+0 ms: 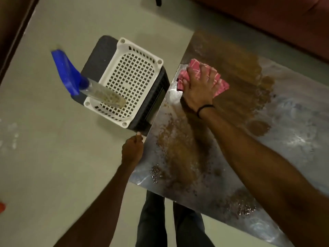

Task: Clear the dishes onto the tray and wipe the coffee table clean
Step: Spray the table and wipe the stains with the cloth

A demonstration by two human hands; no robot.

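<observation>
My right hand (pixel 199 90) presses flat on a pink cloth (pixel 220 84) near the far left corner of the shiny coffee table (pixel 293 139). Brown smears and crumbs (pixel 179 148) cover much of the tabletop. My left hand (pixel 132 148) grips the table's left edge, fingers curled over it. A white perforated tray (pixel 131 66) sits on a dark stool beside the table, with a spray bottle (pixel 99 91) with a blue trigger head standing in its near corner. No dishes are visible on the table.
The dark stool (pixel 99 56) under the tray stands on a pale floor (pixel 44 139). My legs (pixel 169 220) are at the table's near corner. A reddish sofa (pixel 276 20) lines the far side. A small orange object (pixel 2 207) lies at the left edge.
</observation>
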